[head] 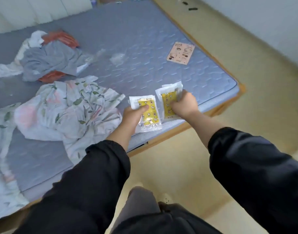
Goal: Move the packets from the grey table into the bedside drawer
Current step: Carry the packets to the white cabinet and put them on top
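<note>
Left packet [149, 115] in grip of left hand [133, 118]; right packet [166, 103] in grip of right hand [184, 103]; long axes front-to-back

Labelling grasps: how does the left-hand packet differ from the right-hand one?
The left packet is held from its left side, with the thumb of the left hand across its front; the right packet is gripped at its right edge by the right hand.
The left packet looks single; behind the right packet a second white edge shows, likely a stack.
Shared: clear wrap, yellow print, both over the mattress.
</note>
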`<state>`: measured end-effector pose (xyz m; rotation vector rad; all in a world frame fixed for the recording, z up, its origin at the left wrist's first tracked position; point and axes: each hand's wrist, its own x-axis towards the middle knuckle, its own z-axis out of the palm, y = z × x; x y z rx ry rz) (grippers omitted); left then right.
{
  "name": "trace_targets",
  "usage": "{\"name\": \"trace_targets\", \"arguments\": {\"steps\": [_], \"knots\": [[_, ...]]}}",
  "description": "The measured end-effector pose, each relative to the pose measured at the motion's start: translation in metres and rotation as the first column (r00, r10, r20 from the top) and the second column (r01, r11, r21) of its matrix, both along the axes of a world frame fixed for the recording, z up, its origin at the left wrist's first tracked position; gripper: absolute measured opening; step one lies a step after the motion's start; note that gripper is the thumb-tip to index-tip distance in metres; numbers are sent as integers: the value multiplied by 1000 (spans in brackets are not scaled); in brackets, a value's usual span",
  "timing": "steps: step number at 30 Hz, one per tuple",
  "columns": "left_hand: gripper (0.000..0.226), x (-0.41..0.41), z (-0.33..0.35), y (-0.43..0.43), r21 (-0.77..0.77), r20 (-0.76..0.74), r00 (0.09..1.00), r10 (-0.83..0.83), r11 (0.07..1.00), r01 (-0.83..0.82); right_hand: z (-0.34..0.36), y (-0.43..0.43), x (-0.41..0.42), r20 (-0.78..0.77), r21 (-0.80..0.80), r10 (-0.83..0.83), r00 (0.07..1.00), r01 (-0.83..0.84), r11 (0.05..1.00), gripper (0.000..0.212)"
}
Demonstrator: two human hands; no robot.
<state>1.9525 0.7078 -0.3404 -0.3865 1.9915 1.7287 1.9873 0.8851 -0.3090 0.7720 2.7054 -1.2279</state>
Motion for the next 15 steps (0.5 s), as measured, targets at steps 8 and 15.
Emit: {"name": "trace_targets", "arguments": {"steps": [8, 15], "knots": [[23, -36, -19, 182, -38, 31, 958, -285, 957, 286, -33, 161, 9, 27, -32, -294, 956, 294, 955, 15], [22, -94, -43, 334, -58, 84, 857, -508, 856, 513, -52, 291, -12, 69, -21, -530, 845, 533, 846, 21]]}}
